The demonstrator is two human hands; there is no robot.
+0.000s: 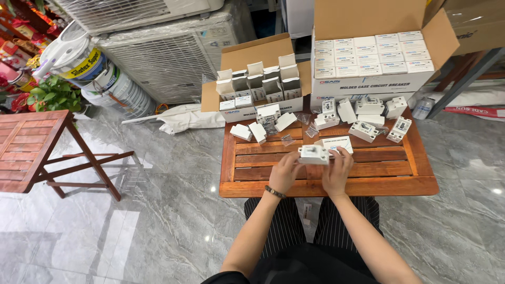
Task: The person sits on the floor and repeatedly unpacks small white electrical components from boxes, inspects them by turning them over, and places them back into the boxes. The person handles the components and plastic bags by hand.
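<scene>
A seated person's left hand (284, 172) and right hand (336, 172) grip a small white plastic circuit breaker (314, 154) by its ends, fingers curled closed around it, holding it level above the slatted wooden table (326, 185). Behind it on the table lie a white leaflet (335, 142), loose white breakers (365, 130), and open cardboard cartons (368, 58) of small boxes.

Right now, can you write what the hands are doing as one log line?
left hand: holds white breaker | right hand: holds same breaker | under: wooden table | behind: more breakers, open cartons
</scene>
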